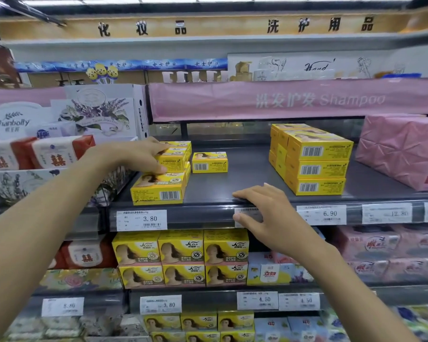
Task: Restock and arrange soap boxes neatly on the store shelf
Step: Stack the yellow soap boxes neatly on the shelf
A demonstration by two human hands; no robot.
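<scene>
while right hand [263, 213] rests slack, left hand [143, 154] clasps soap box [174, 161] (topmost of stack [158, 191]).

The left grip [143, 155] curls around the top yellow soap box [173, 161] of the left stack [158, 188] on the dark shelf [245, 178]. The right grip [265, 213] rests on the shelf's front edge, apparently covering a price label [245, 210]. A lone box [209, 162] sits between that stack and a taller stack [314, 161].

One head-worn wide-angle camera only. It faces forward, slightly downward, squarely at the dark grey metal store shelf [245, 174], close range; the tan header board [232, 28] above bows with lens curvature.
</scene>
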